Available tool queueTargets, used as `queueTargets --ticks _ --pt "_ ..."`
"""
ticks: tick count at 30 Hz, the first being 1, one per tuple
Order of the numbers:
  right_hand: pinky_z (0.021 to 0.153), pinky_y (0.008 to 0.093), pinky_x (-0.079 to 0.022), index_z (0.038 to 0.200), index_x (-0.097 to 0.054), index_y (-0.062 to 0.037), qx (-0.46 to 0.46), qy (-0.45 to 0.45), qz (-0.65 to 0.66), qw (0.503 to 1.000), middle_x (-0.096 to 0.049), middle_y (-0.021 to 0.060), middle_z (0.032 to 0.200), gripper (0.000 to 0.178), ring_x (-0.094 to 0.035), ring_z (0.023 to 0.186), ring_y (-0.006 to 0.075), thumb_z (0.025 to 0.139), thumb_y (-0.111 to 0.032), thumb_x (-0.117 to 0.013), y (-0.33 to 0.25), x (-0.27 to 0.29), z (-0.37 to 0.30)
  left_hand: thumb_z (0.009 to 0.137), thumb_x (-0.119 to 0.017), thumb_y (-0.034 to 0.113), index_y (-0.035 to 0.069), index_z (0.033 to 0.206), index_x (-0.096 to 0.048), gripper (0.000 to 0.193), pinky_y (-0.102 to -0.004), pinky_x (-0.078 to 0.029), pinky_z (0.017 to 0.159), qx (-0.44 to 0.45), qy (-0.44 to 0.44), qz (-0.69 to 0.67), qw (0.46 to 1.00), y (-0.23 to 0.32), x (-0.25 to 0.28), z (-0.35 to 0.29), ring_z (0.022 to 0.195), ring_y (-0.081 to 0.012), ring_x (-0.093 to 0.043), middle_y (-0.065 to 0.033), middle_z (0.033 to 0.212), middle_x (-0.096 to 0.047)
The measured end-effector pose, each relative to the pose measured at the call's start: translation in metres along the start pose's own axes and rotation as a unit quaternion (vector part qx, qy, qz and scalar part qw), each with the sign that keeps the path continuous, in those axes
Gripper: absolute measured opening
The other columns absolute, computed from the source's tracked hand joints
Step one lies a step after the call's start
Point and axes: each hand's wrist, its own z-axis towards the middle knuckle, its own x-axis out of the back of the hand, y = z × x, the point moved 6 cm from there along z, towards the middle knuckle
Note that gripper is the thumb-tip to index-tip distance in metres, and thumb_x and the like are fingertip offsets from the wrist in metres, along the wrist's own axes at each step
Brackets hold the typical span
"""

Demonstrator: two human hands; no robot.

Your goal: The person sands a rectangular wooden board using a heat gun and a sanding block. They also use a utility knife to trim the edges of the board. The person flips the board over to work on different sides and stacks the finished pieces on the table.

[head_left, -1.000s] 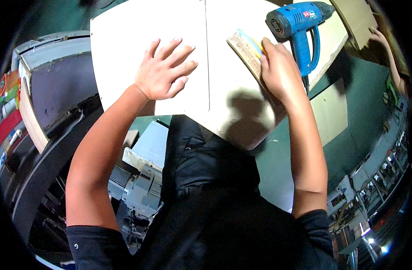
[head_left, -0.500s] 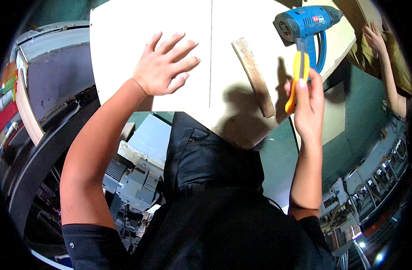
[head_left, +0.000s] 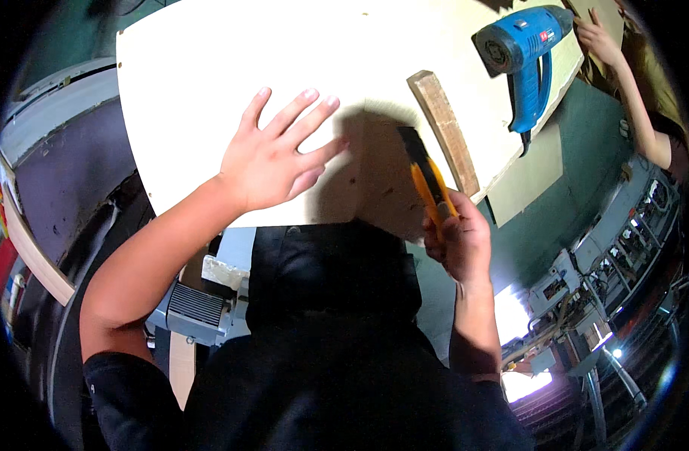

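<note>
Head view: the left hand (head_left: 273, 161), fingers spread, lies over a pale board (head_left: 224, 68); contact cannot be told. The right hand (head_left: 459, 239), fingers wrapped around a yellow-and-black cutter (head_left: 434, 188), holds it at the board's near edge, left of a wooden strip (head_left: 445, 128). A blue heat gun (head_left: 521, 51) rests beyond, to the right.

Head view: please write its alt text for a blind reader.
A person's right hand holds a yellow-and-black utility knife above a pale board, over which the left hand is spread. To the right, a wooden strip and a blue heat gun lie on the board.
</note>
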Motion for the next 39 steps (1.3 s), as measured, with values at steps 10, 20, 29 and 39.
queueTargets --ticks 10,20,29,39 --pt "0.079 0.043 -0.056 0.121 -0.061 -0.0048 0.393 0.094 -0.411 0.817 -0.071 0.0136 0.103 0.03 -0.067 0.087 0.0337 0.095 -0.008 -0.075 0.022 -0.01 0.011 0.094 -0.063 0.037 0.041 0.137 -0.067 0.043 -0.0683 -0.019 0.125 -0.021 0.023 -0.005 0.999 0.008 0.0 -0.019 0.157 -0.0277 -0.035 -0.007 0.17 -0.038" --pt "0.084 0.0439 -0.047 0.161 -0.048 -0.0315 0.474 0.058 -0.664 0.575 -0.062 0.01 0.104 0.073 -0.059 0.094 0.0311 0.095 -0.018 -0.075 0.001 0.004 0.042 0.082 -0.078 0.046 0.034 0.145 -0.063 0.066 -0.0822 -0.009 0.117 0.206 0.028 -0.078 0.975 0.097 -0.029 -0.048 0.161 -0.0476 -0.018 -0.0253 0.173 -0.023" --pt "0.073 0.0404 -0.054 0.146 -0.062 -0.0081 0.594 0.044 -0.521 0.612 -0.067 0.0139 0.09 0.055 -0.065 0.077 0.0299 0.093 -0.01 -0.077 -0.024 0.015 0.057 0.08 -0.079 0.046 0.036 0.142 -0.066 0.064 -0.0781 -0.003 0.12 0.226 0.051 -0.07 0.97 0.103 -0.038 -0.047 0.162 -0.0456 -0.016 -0.022 0.174 -0.026" --pt "0.073 0.0416 -0.047 0.133 -0.073 -0.0169 0.563 0.031 -0.584 0.584 -0.064 0.0039 0.094 0.046 -0.061 0.082 0.0287 0.088 -0.022 -0.082 -0.005 0.021 0.054 0.079 -0.079 0.051 0.038 0.131 -0.075 0.053 -0.0733 0.0 0.122 0.23 0.06 -0.068 0.969 0.103 -0.039 -0.048 0.162 -0.0451 -0.018 -0.0234 0.173 -0.027"
